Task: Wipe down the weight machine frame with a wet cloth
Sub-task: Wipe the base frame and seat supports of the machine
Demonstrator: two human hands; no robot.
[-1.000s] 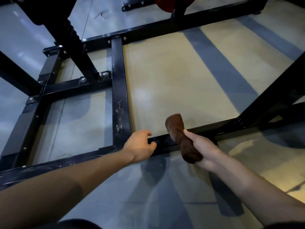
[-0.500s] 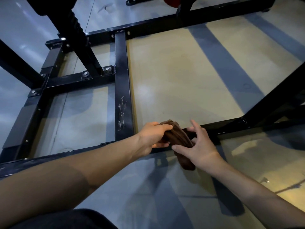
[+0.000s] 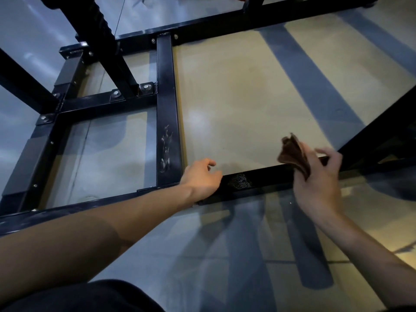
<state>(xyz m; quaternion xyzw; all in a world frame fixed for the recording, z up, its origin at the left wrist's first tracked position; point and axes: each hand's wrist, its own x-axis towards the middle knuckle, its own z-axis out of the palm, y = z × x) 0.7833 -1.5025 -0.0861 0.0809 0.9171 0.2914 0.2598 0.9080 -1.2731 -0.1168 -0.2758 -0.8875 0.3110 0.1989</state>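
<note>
— Cloth (image 3: 293, 155): where is it held?

— It is gripped, folded, in the right hand (image 3: 319, 179), raised just above the near bar (image 3: 258, 179) of the black frame (image 3: 167, 104), probably so a flat face can be laid on the metal.

— And the left hand (image 3: 202, 177)?

— Nothing is held; its fingers are loosely curled, resting against that bar, seemingly for support. A dusty patch (image 3: 239, 181) is seen between the 2 hands, likely the next spot to be wiped.

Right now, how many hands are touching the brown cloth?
1. The right hand holds the brown cloth above the near frame bar; the left hand rests by that bar, empty.
</note>
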